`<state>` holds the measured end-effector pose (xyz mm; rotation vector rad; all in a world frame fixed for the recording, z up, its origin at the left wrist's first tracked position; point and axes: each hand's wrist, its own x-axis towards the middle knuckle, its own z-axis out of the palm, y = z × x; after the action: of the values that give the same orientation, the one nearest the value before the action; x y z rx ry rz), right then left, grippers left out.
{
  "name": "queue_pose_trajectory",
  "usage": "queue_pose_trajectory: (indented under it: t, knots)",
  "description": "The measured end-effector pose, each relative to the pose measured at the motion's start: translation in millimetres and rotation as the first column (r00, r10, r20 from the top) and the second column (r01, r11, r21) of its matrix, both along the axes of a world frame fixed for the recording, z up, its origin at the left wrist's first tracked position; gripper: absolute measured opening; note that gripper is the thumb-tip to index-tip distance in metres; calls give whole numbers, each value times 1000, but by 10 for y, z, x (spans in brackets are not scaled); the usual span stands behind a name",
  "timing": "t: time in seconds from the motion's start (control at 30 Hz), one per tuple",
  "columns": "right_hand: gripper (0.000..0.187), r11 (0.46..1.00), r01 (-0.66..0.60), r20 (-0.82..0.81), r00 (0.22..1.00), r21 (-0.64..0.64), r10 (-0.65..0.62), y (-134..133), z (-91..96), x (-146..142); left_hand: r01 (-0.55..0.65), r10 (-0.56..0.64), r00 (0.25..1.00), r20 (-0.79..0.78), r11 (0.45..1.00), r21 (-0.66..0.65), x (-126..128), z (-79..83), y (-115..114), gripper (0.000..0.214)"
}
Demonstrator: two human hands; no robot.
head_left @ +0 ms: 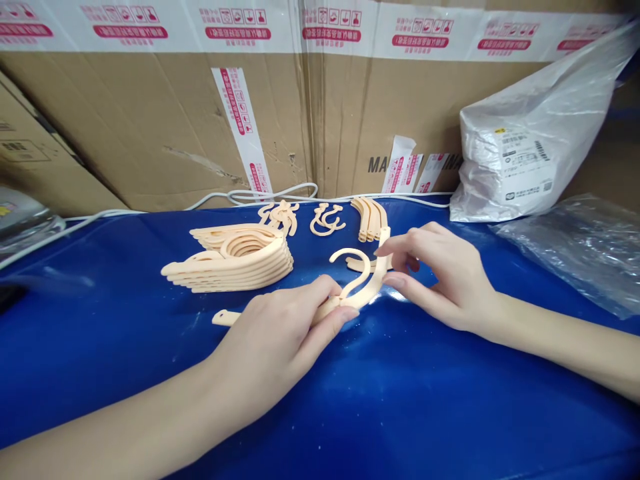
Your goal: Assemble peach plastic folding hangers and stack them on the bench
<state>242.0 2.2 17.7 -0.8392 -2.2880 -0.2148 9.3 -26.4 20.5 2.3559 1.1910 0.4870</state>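
Both hands hold one peach plastic hanger just above the blue table cover. My left hand pinches its left arm near the hook, and the arm's tip sticks out to the left. My right hand grips the right arm with thumb and fingers, bending it upward. The hook curls up between the two hands.
A stack of several finished peach hangers lies behind my left hand. Loose hooks, other small pieces and curved arm parts lie by the cardboard boxes. Plastic bags sit at right; a white cable runs along the back.
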Motion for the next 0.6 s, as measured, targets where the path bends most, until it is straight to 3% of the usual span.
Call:
queue_pose_trajectory:
  t: [0.47,0.6]
  knots:
    - [30,992,-43,57,997,-122,50,32,-46,-20,111,-97,993,-71,968,226,-6,-98,-15,25]
    - [26,981,-7,37,999,-193,14,32,-13,-22,164,-141,986,-92,929,331,-15,-149,-17,22]
